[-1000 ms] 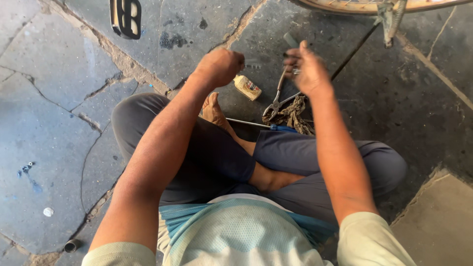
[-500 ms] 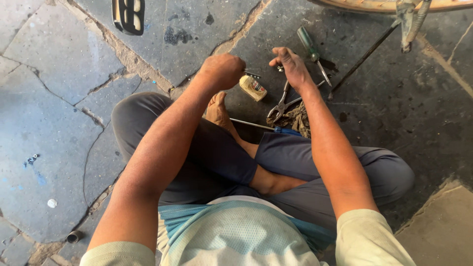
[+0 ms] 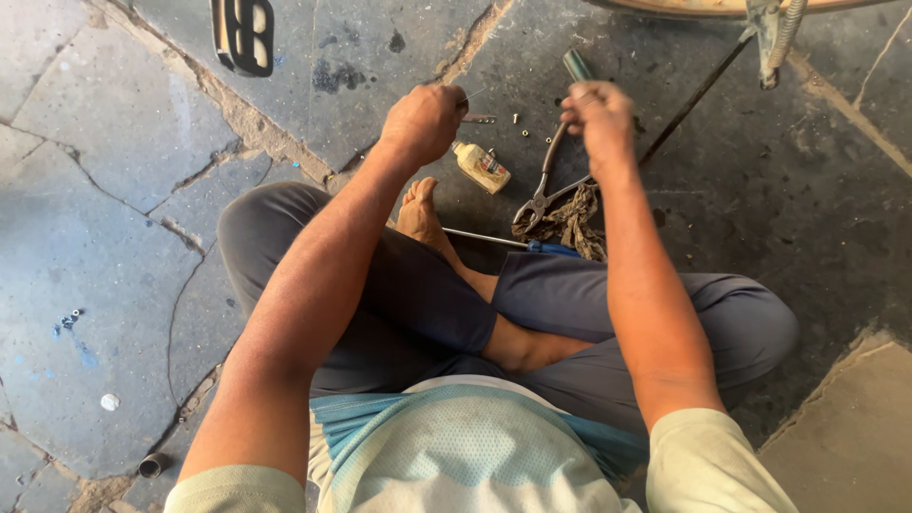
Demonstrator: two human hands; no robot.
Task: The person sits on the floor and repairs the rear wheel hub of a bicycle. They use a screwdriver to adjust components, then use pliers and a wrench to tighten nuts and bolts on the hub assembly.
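Observation:
My left hand (image 3: 423,119) is clenched above the stone floor, and a thin metal pin pokes out of it to the right. My right hand (image 3: 598,114) is level with it, a hand's width away, fingers pinched together; nothing shows between them. A green-handled tool (image 3: 577,65) sticks out just beyond the right hand, and I cannot tell whether the hand touches it. Under the hands lie metal pliers (image 3: 543,190), a small cream bottle (image 3: 482,166) and a few tiny screws (image 3: 518,119). I sit cross-legged with a bare foot (image 3: 418,214) below the left hand.
A blue-handled screwdriver (image 3: 503,240) and a dirty rag (image 3: 573,220) lie by my knee. A black pedal (image 3: 243,33) is at the top left. A wheel rim (image 3: 703,6) and a thin dark rod (image 3: 693,95) are at the top right. A short tube (image 3: 152,465) lies at the bottom left.
My right hand dipped toward the pliers half a second ago and has come back up level with the left. The left hand stays clenched in about the same place.

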